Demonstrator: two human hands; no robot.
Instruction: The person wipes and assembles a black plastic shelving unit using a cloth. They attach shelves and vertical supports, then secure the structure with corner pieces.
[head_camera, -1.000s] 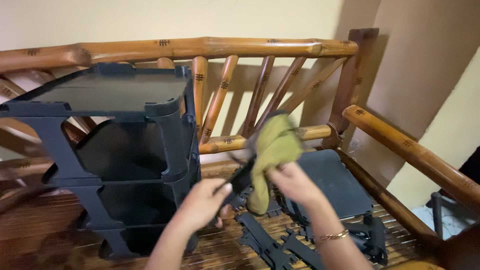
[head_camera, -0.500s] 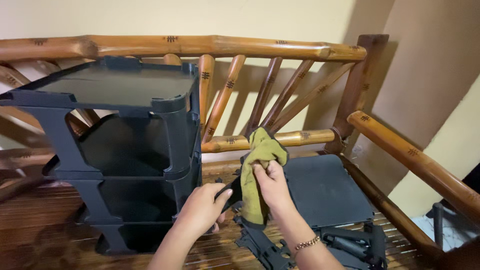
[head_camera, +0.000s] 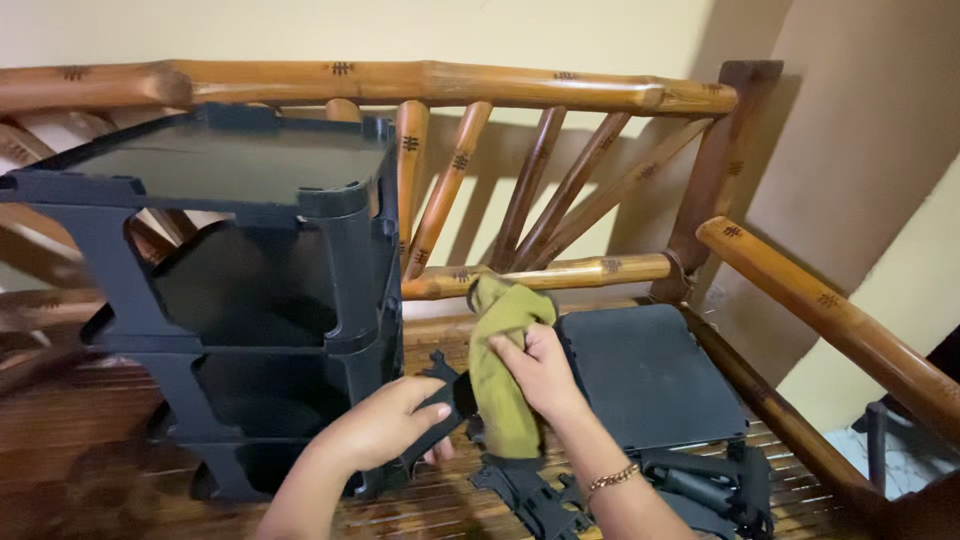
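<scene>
- Olive-green cloth rag (head_camera: 505, 375), bunched and hanging, pinched in the right hand (head_camera: 540, 370); fingers (head_camera: 512, 352) pressed together over its upper fold, thumb behind.
- Black plastic bracket piece (head_camera: 447, 405), narrow and flat, gripped in the left hand (head_camera: 385, 425); fingers curled shut around its lower end, with the rag rubbing against its upper end, just above the slatted bamboo seat (head_camera: 440, 505).
- Could slip out of the left hand under a hard wipe, since only one end is held; would likely drop onto the loose black plastic frame parts (head_camera: 540, 495) lying below and knock them about.
- Could snag the rag on the bracket's notched edges and jerk the piece loose.
- Tall black plastic shelf rack with four tiers (head_camera: 230, 300) standing just left of the hands; an elbow swing could bump it, and on uneven slats might rock or tip against the bamboo backrest rail (head_camera: 450, 85).
- Flat black rectangular plastic panel (head_camera: 650, 375) lying just right of the hands, one edge over the scattered parts; could slide if nudged by the right forearm.
- Thin gold-coloured bracelet (head_camera: 612, 478) on the right wrist could catch on the parts below.
- No packages, labels or signs visible; only small dark branded marks burnt into the bamboo poles, too small to make out.
</scene>
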